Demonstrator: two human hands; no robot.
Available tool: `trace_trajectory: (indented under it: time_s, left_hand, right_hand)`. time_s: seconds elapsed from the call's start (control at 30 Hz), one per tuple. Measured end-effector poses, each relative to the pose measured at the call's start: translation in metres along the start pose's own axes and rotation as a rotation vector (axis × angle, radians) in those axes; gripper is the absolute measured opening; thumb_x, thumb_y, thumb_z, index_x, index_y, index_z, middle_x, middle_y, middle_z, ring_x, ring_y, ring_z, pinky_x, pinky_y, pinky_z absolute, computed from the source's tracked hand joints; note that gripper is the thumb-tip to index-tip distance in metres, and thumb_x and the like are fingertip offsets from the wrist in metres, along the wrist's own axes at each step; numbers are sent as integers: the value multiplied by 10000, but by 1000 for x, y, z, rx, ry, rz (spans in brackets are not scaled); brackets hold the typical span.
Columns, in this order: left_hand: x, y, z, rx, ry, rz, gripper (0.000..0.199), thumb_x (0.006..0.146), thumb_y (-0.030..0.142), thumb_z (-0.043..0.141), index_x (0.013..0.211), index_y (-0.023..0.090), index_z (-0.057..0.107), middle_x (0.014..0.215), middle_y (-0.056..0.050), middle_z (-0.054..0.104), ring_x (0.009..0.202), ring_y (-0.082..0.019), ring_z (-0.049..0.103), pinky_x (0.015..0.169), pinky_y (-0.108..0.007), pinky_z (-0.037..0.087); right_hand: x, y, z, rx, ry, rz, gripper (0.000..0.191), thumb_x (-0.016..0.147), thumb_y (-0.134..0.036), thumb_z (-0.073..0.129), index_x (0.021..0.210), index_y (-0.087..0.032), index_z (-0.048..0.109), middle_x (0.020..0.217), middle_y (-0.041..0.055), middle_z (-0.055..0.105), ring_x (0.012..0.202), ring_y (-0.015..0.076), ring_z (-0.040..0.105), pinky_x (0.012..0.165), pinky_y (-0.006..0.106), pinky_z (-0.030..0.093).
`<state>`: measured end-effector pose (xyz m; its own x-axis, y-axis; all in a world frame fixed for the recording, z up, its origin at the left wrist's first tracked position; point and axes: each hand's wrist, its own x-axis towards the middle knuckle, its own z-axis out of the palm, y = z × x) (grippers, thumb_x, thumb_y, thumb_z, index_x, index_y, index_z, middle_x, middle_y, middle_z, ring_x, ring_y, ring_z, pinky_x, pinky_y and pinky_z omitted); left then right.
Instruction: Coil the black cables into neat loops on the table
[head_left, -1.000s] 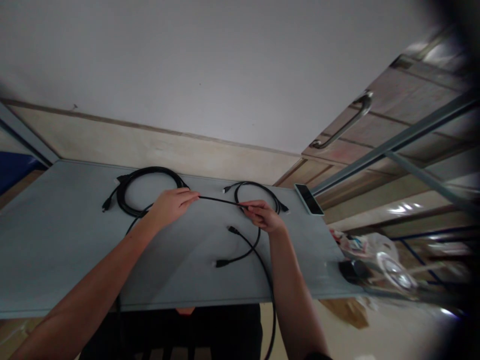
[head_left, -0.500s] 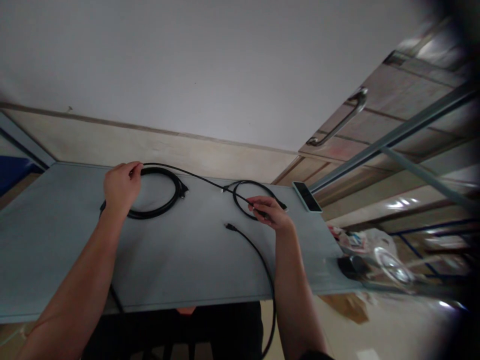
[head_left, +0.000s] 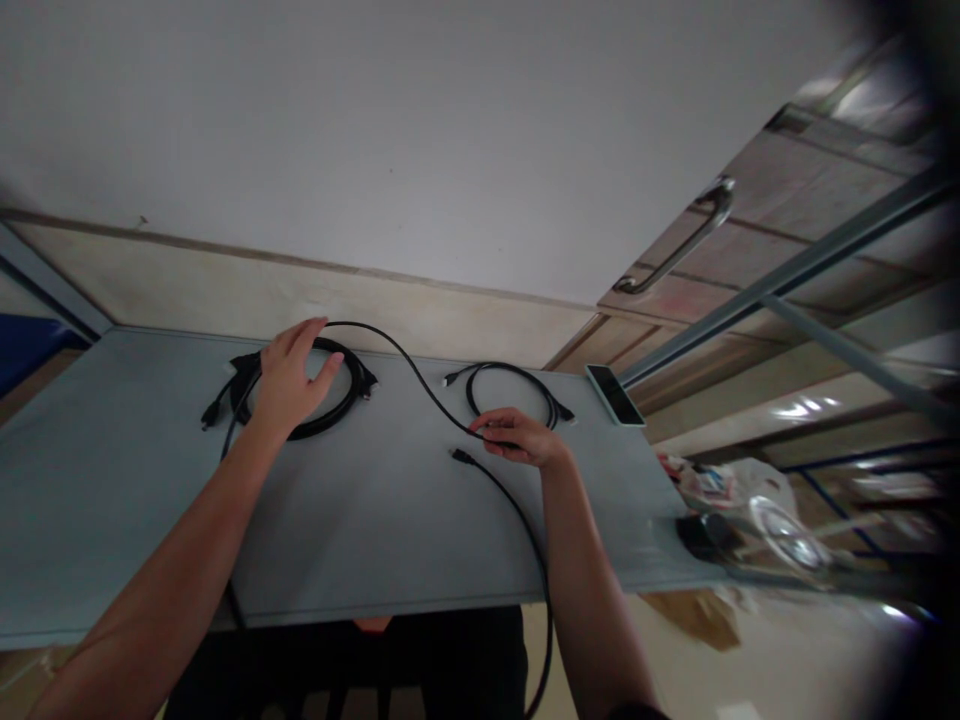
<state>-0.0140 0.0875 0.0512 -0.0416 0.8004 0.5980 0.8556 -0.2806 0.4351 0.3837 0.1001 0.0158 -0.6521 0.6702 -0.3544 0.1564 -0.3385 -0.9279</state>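
My right hand (head_left: 517, 438) pinches a thin black cable (head_left: 420, 375) between thumb and fingers, above the grey table. From there the cable arcs up and left to my left hand (head_left: 289, 380), whose fingers and thumb are spread. It passes behind those fingertips; whether they touch it is hidden. Under my left hand lies a thick black coiled cable (head_left: 349, 400) with plugs at its sides. A smaller black cable coil (head_left: 512, 366) rests just beyond my right hand. Closer to me, a black plug (head_left: 463, 456) lies on the table, its cord hanging over the front edge.
A phone (head_left: 615, 393) lies at the right end of the grey table (head_left: 375, 540). A wall rises behind the table's back edge. Metal bars (head_left: 750, 290) stand at the right, with a plastic bag (head_left: 757, 485) and other items beyond the table.
My left hand has let its pinch go, spread its fingers and moved right over the thick coil. My right hand has shifted slightly left, and the cable between them now sags in a curve.
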Motion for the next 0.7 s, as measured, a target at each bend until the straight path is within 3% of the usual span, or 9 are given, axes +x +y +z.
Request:
trace_trajectory:
  time_s: [0.13,0.3,0.47,0.57,0.7]
  left_hand:
    - [-2,1,6,-22,-41,37,513,901,461,567,1354,221,540,1338,-137,579,1242,-296,540,1063,-459,421]
    - [-1,-10,8,-4,-62,-42,526,943,439,485,1406,191,510,1168,-121,670,970,-242,653,954,-397,491]
    - [-2,-17,12,36,-131,-2,442,954,414,452,1268,184,661,918,-82,694,715,-189,623,787,-322,505]
    - [-3,-18,15,63,-157,1,425,937,432,476,1209,193,699,848,-70,690,670,-184,607,739,-310,494]
    - [-4,-18,15,76,-192,-20,443,925,452,489,1222,190,687,885,-75,707,696,-196,629,747,-317,496]
  right_hand:
    - [-1,-3,2,42,-5,17,379,807,-343,737,1118,-135,677,583,-32,579,331,5,269,293,137,139]
    - [1,-8,2,145,284,-180,428,822,-329,709,1216,-178,635,632,-41,587,337,-3,256,293,128,134]
    - [7,-10,2,246,462,-299,436,784,-324,733,1191,-194,646,675,-35,600,361,3,290,289,128,141]
    - [9,-8,2,191,453,-252,406,772,-327,746,1136,-158,684,663,-17,613,357,3,305,291,135,142]
    - [7,-6,4,85,290,-112,381,789,-331,744,1106,-126,700,640,-6,627,336,4,315,290,145,146]
